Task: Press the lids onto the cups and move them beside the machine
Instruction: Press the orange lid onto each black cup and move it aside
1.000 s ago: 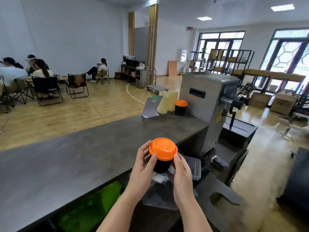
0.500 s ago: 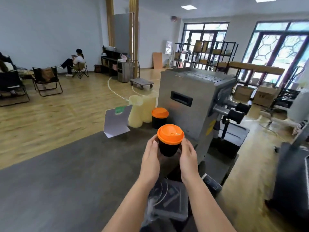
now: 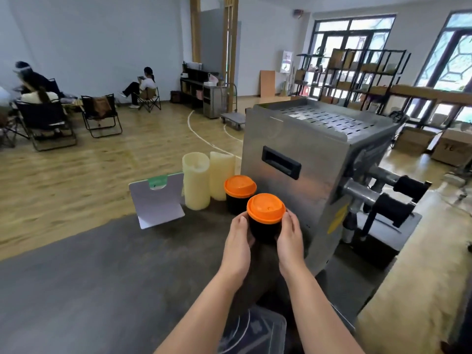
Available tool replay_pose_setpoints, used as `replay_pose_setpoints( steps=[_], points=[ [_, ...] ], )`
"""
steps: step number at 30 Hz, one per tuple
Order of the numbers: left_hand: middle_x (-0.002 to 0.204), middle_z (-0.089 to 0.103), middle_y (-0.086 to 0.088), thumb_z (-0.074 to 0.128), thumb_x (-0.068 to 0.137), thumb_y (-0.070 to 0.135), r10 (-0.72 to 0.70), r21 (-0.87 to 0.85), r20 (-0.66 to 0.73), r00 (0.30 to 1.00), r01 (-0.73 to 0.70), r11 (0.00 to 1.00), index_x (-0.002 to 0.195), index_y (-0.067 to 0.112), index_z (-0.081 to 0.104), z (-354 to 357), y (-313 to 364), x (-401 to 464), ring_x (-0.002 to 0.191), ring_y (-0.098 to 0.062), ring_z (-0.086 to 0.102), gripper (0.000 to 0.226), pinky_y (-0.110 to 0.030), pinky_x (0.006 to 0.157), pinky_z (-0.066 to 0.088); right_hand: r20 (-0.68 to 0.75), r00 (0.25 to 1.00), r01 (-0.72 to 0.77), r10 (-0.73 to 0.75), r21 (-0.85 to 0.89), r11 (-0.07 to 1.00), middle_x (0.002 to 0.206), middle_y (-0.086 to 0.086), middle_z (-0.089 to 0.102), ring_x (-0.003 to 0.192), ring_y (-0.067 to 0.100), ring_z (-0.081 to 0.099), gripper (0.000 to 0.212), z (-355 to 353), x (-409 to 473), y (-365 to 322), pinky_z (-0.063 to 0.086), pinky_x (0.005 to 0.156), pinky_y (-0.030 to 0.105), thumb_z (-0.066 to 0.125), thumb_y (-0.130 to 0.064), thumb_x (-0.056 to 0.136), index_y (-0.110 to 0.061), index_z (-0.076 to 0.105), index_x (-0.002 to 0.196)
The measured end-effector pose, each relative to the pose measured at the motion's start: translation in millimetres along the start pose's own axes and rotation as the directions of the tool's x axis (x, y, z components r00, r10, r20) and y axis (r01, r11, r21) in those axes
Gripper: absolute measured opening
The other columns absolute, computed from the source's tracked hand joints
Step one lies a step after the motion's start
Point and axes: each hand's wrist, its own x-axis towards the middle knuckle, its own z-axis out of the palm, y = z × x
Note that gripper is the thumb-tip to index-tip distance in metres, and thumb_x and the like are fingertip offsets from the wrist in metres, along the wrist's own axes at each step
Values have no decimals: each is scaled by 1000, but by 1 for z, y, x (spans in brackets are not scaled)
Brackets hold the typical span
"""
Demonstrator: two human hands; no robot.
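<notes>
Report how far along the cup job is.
Done: one lidded cup already stands beside the machine. In hand: left hand and right hand hold a second cup, its orange lid on, near the first. Left: letting go; no unlidded cups are visible.

The near cup (image 3: 264, 229) is black with a bright orange lid (image 3: 266, 208). The second cup (image 3: 236, 204), at the far edge of the counter, is black too, with an orange lid (image 3: 240, 186) of the same shade. The counter (image 3: 102, 277) is dark grey, faintly mottled. The machine (image 3: 306, 169) is brushed silver metal with a black recessed handle (image 3: 281, 162), black knobs (image 3: 411, 187) and a yellow sticker (image 3: 337, 218) on its side. Two tall cylinders (image 3: 196, 180) at the far edge are pale cream. The card stand (image 3: 157, 198) is white with a green tab on top. The floor (image 3: 76, 169) is honey-coloured wood with a curved white line.
</notes>
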Motion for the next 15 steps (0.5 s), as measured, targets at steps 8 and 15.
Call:
replay_pose_setpoints(
  steps=[8,15],
  points=[
    [125,60,18,25,108,40,-27,-3,-106,994,26,1000,124,38,55,7,-6,15,120,0,53,34,-27,97,44,94,995,29,-19,-106,994,149,-5,46,138,17,40,43,-3,22,-1,32,104,31,37,-41,106,-28,42,147],
    [128,61,18,23,107,41,-6,28,-141,990,10,1000,130,34,54,9,-10,14,121,2,53,40,-24,94,44,142,989,50,-35,-98,994,146,-4,49,135,16,43,44,-7,29,7,33,101,27,39,-42,105,-25,44,146]
  ],
)
